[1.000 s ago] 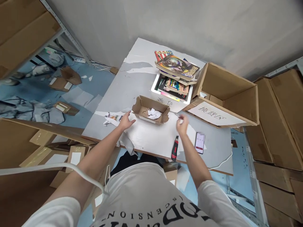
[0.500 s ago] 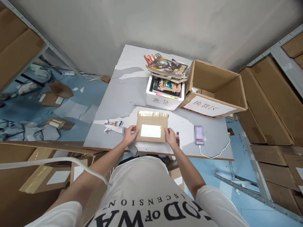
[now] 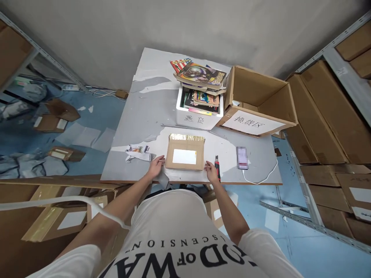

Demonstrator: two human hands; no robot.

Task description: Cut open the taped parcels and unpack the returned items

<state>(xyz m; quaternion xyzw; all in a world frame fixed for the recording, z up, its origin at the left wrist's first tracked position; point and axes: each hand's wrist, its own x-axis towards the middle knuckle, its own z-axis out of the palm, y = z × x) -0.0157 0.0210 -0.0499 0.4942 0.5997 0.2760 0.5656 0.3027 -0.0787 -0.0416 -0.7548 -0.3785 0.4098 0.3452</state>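
Observation:
A small cardboard box (image 3: 185,144) with a white label and shiny tape along its far edge lies flat on the table in front of me. My left hand (image 3: 155,167) is just beside its left side, fingers stretched out and holding nothing. At the opposite side, my right hand (image 3: 211,171) is also open, a little apart from the box. A red and black utility knife (image 3: 217,170) lies right next to my right hand. Crumpled torn packaging (image 3: 138,153) rests to the left of my left hand.
A white bin (image 3: 198,119) stuffed with books (image 3: 201,75) stands at the back, beside a large open carton (image 3: 261,125) with a handwritten sign. Toward the right lies a phone (image 3: 242,157) on a white cable. Shelves of cartons (image 3: 321,116) flank the table; boxes and wrapping litter the floor.
Both hands have let go of the cardboard box and moved slightly outward. The box now lies on the table. My view has shifted a little.

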